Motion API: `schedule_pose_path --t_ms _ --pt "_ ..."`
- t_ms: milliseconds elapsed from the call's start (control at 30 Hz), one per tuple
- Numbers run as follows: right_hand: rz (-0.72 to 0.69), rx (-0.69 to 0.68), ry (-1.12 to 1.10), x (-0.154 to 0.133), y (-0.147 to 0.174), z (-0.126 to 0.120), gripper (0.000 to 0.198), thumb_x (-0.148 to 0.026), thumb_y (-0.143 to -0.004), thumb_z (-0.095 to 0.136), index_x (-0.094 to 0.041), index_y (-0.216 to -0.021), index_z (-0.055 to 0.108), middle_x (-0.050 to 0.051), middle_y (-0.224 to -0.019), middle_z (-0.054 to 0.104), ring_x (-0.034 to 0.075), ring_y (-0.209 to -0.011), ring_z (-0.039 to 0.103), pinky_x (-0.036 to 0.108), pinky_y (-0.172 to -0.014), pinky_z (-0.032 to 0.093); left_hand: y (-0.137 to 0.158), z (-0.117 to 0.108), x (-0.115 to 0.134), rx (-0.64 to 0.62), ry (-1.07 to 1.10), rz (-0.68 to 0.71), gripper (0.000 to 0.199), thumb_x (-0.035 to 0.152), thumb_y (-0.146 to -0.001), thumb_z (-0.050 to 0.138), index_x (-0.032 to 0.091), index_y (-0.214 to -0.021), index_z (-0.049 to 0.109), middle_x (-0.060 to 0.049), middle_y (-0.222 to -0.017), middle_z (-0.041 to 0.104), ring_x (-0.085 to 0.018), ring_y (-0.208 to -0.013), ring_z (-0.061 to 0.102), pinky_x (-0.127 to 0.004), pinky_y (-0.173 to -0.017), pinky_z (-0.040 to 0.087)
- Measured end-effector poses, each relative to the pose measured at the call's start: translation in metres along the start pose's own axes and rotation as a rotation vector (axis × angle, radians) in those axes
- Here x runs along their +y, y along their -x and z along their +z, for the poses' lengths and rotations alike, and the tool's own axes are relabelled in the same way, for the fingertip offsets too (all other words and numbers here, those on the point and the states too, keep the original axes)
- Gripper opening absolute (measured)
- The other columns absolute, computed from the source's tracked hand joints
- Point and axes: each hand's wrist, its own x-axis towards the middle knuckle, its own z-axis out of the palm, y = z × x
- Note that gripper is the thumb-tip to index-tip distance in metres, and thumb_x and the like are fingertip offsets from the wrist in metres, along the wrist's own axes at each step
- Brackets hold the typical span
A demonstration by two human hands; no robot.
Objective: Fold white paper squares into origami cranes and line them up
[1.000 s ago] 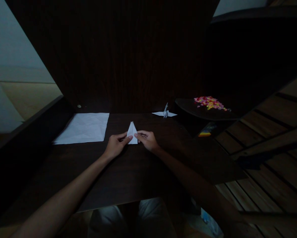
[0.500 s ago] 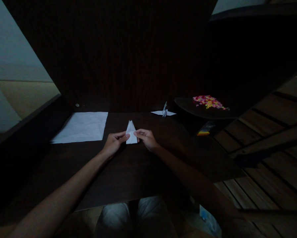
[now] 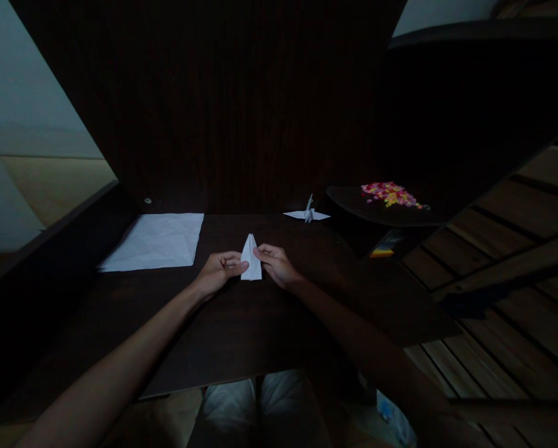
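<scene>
Folded paper (image 3: 252,270) had shifted slightly toward the person in half a second, held between the left fingers (image 3: 236,270), pinching one side, and the right fingers (image 3: 265,254), gripping the other higher up. Its narrow tip pointed away. Beyond the right fingers, a paper crane (image 3: 308,216) rested on the counter (image 3: 232,339); colourful pieces (image 3: 393,194) lay on a shelf (image 3: 353,202) farther right. White sheeting (image 3: 160,241) lay left of the left fingers.
</scene>
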Motion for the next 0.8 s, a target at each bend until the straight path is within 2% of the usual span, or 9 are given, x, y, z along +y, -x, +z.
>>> schedule_pose_path --t_ms 200,367,533,800 --pt "-0.035 0.039 0.164 0.0007 -0.0015 -0.0015 0.036 -0.051 -0.065 0.074 -0.018 -0.070 0.061 -0.002 -0.056 0.057 0.010 -0.047 0.049 0.023 -0.043 0.037 0.0011 -0.0014 0.0038 0.028 -0.120 0.002 0.027 0.035 -0.061 0.082 0.017 -0.079 0.073 -0.003 -0.073 0.073 -0.017 -0.065 0.065 -0.025 -0.063 0.047" --pt "-0.061 0.055 0.196 -0.0004 0.0001 -0.0013 0.041 -0.057 -0.068 0.069 -0.018 -0.072 0.062 -0.003 -0.056 0.056 0.009 -0.044 0.046 0.020 -0.038 0.032 0.0042 0.0010 0.0089 -0.040 -0.107 -0.030 0.025 0.034 -0.062 0.080 0.017 -0.079 0.073 -0.004 -0.076 0.073 -0.017 -0.068 0.065 -0.027 -0.066 0.047" --pt "-0.101 0.064 0.220 -0.0023 0.0015 -0.0004 0.046 -0.062 -0.070 0.065 -0.017 -0.065 0.059 -0.004 -0.053 0.050 0.007 -0.044 0.042 0.020 -0.037 0.029 0.0053 0.0027 0.0099 -0.087 -0.155 -0.087 0.024 0.031 -0.063 0.079 0.016 -0.080 0.072 -0.002 -0.072 0.072 -0.015 -0.067 0.064 -0.025 -0.066 0.046" --pt "-0.070 0.044 0.164 0.0012 0.0002 -0.0025 0.039 -0.050 -0.069 0.070 -0.016 -0.055 0.058 -0.004 -0.049 0.047 0.008 -0.046 0.039 0.022 -0.043 0.027 0.0077 0.0061 0.0081 -0.186 -0.205 -0.111 0.028 0.039 -0.066 0.077 0.015 -0.078 0.069 -0.001 -0.072 0.069 -0.014 -0.065 0.062 -0.025 -0.061 0.044"
